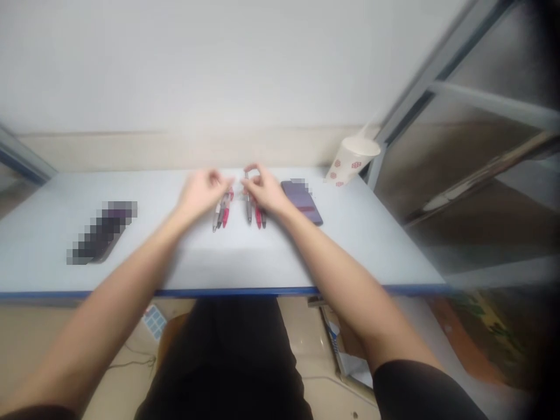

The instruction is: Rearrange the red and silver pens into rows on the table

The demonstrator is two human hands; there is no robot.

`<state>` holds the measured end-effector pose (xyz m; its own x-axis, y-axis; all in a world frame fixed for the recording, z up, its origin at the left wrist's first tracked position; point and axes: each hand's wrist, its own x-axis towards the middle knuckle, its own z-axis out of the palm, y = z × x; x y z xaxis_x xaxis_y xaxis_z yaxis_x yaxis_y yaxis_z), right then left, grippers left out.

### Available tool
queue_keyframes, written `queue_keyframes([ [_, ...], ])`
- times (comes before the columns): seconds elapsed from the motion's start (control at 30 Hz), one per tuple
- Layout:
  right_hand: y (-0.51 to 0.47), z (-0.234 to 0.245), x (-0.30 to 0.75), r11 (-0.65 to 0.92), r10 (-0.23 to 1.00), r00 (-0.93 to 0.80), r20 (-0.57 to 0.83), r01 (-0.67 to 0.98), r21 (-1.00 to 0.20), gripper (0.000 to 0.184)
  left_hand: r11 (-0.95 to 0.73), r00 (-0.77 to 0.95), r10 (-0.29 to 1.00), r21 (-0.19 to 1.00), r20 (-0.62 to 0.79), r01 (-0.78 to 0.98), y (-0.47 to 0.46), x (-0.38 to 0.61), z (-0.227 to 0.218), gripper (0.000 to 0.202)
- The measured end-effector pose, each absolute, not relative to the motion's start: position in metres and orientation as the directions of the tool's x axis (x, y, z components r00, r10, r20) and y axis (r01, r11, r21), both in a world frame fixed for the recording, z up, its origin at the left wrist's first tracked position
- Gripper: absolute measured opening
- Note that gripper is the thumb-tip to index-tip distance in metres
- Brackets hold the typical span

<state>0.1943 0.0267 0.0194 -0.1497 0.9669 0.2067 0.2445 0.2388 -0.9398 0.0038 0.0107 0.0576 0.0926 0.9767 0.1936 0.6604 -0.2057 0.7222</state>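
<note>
**Both hands curled over two small groups of pens, centre of frame.**
Left hand and right hand: fingers bent, tips pinched toward each other; whether either holds anything cannot be told at this size. Right fingertips sit near the upper end of a grey pen, with a red pen and a dark pen beside it. Three more pens, pale, dark and red, lie under the left fingers. On the white desk: purple phone just right of the pens, pixelated object at left, tilted paper cup at upper right.
</note>
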Motion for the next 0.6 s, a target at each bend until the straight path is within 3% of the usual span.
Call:
queue_keyframes([
  [0.2, 0.025, 0.021, 0.201, 0.256, 0.960, -0.170, 0.223, 0.200, -0.946, 0.025, -0.211, 0.169, 0.977, 0.433, 0.134, 0.877, 0.010, 0.007, 0.023, 0.031],
  [0.4, 0.026, 0.019, 0.202, 0.197, 0.973, -0.145, 0.177, 0.142, -0.970, 0.036, -0.227, 0.188, 0.971, 0.339, 0.146, 0.913, 0.008, 0.011, 0.020, 0.018],
  [0.6, 0.028, 0.016, 0.206, 0.174, 0.974, -0.158, 0.159, 0.081, -0.982, 0.034, -0.168, 0.133, 0.983, 0.340, 0.124, 0.925, 0.011, 0.008, 0.021, 0.014],
])
